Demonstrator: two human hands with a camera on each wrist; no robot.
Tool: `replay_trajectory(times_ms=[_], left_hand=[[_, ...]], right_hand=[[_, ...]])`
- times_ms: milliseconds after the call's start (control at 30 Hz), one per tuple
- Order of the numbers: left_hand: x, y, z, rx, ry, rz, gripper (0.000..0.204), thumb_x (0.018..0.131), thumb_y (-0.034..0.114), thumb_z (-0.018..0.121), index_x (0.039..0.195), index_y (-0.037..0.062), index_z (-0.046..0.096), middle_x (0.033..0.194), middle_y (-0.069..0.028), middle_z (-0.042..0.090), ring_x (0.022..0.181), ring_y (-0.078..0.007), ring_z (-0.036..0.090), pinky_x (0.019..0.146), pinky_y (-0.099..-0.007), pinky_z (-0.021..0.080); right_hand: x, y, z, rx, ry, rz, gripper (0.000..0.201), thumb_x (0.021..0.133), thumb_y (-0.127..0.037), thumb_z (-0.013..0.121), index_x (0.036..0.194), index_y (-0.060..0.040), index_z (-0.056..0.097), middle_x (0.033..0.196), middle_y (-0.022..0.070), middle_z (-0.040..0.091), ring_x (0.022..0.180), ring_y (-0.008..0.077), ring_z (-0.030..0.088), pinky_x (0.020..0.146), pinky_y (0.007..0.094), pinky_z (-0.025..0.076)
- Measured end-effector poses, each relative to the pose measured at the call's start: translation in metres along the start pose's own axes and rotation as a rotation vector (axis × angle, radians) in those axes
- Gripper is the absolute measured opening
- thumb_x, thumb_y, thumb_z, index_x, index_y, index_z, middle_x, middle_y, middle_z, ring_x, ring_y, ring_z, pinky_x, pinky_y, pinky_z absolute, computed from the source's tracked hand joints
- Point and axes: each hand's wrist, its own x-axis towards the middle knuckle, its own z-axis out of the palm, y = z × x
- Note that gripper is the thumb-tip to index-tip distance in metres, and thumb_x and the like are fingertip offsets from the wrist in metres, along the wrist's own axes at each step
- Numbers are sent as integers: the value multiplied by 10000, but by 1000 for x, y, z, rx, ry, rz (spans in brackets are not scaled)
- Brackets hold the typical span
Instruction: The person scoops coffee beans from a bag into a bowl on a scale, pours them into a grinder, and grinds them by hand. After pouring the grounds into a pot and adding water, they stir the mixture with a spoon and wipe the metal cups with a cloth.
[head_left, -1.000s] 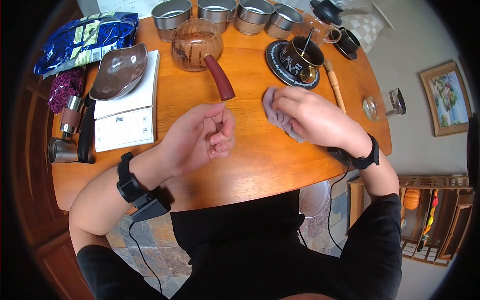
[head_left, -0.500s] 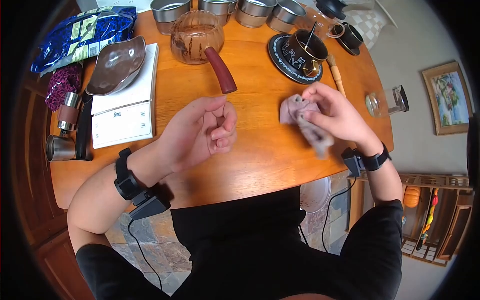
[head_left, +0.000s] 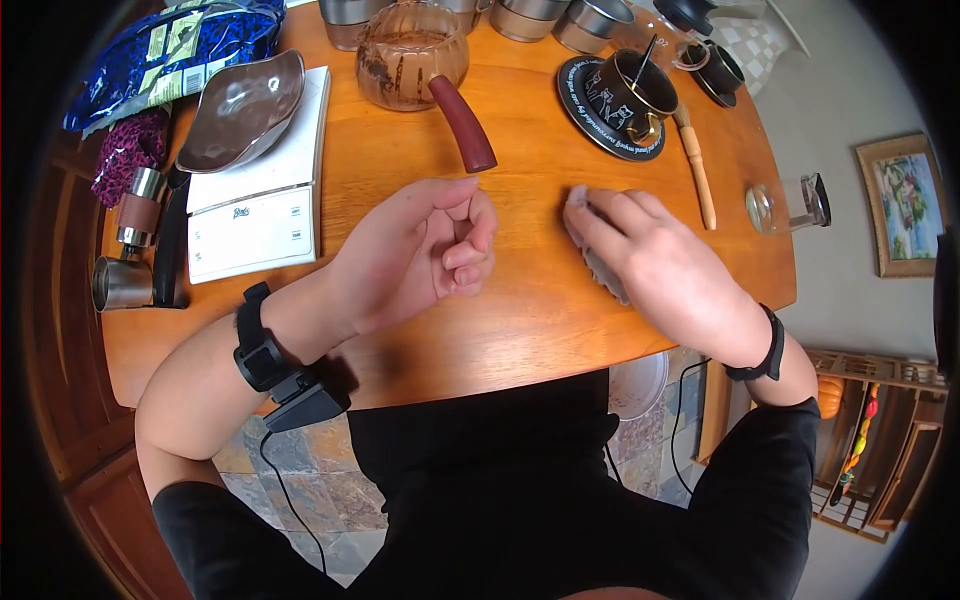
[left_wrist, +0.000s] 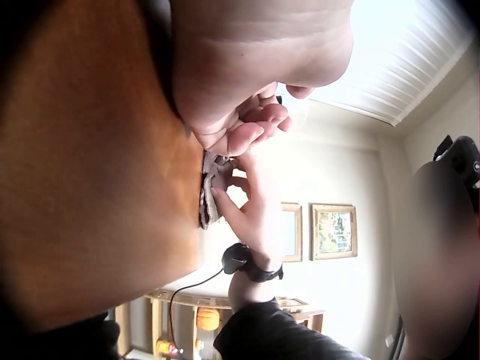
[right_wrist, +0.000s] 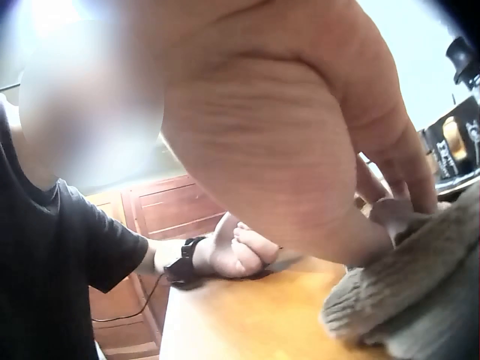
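Note:
My right hand (head_left: 668,262) holds a crumpled grey-mauve cloth (head_left: 597,266) down at the tabletop, right of the middle. The hand covers much of the cloth in the head view; its folds show close up in the right wrist view, the cloth (right_wrist: 412,289) bunched under thumb and fingers. My left hand (head_left: 415,255) rests at the table, palm turned inward, fingers loosely curled round nothing. Just beyond its thumb is the dark red handle (head_left: 463,125) of an amber glass pot (head_left: 412,70) with brown residue inside.
A black cup (head_left: 630,90) with a spoon stands on a black saucer (head_left: 580,105). Beside it lie a wooden-handled brush (head_left: 698,170) and a glass jar (head_left: 785,205). On the left, a brown dish (head_left: 240,110) sits on a white scale (head_left: 255,235), near a blue bag (head_left: 185,60).
My right hand lifted the cloth and turned it over, then brought it back down to the table, palm down. The left hand keeps its pose. The head view has shifted slightly.

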Motion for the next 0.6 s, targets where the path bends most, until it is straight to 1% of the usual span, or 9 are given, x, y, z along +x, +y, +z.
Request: replay_trajectory(times_ms=[100, 200, 300, 333, 433, 467, 567, 600], left_hand=[[0, 0, 0, 12, 1, 0, 428, 1014, 386, 354, 771, 62, 493, 637, 7, 384, 639, -137, 405, 604, -260, 329], [0, 0, 0, 18, 0, 4, 429, 1014, 386, 348, 775, 62, 496, 638, 6, 384, 641, -139, 407, 607, -263, 329], [-1, 0, 1, 21, 6, 3, 428, 1015, 382, 343, 777, 62, 497, 640, 7, 385, 643, -141, 409, 608, -264, 330], [-1, 0, 2, 21, 11, 4, 428, 1016, 380, 341, 777, 62, 497, 641, 7, 385, 644, -141, 409, 609, -264, 331], [-1, 0, 1, 19, -7, 2, 420, 1016, 368, 338, 777, 61, 497, 641, 7, 386, 645, -142, 412, 614, -267, 335], [-1, -1, 1, 17, -11, 3, 417, 1016, 364, 338, 778, 61, 497, 641, 7, 386, 646, -142, 413, 616, -268, 338], [-2, 0, 0, 16, -13, 9, 406, 1015, 354, 340, 781, 61, 497, 642, 6, 387, 647, -143, 415, 621, -271, 343], [-2, 0, 0, 19, -12, 10, 403, 1014, 352, 340, 782, 61, 497, 642, 6, 387, 647, -143, 416, 622, -272, 345]], right_hand=[[14, -1, 5, -74, 35, -147, 449, 753, -22, 557, 1184, 102, 557, 1187, 190, 577, 1018, 297, 553, 899, 334, 478], [28, 3, 13, -18, 55, -163, 442, 762, -24, 555, 1188, 94, 571, 1209, 180, 579, 1018, 290, 552, 903, 326, 479], [48, 12, 24, 3, 150, -163, 436, 774, -32, 566, 1197, 74, 580, 1200, 172, 583, 1013, 286, 549, 885, 322, 491], [55, 15, 29, 47, 234, -135, 359, 776, -49, 594, 1119, 53, 616, 1104, 154, 616, 981, 291, 570, 855, 331, 506], [71, 29, 31, -8, 154, -9, 250, 765, -57, 615, 995, 38, 645, 982, 144, 632, 918, 304, 597, 829, 349, 517], [74, 34, 31, -36, 164, -23, 163, 751, -52, 626, 891, 30, 645, 913, 149, 632, 863, 319, 612, 808, 363, 521], [66, 40, 32, -31, 149, 26, 154, 754, -47, 621, 885, 29, 645, 915, 172, 625, 854, 322, 608, 803, 364, 514], [59, 40, 35, -49, 181, 44, 144, 761, -43, 614, 882, 32, 639, 898, 179, 620, 844, 327, 606, 794, 361, 508]])
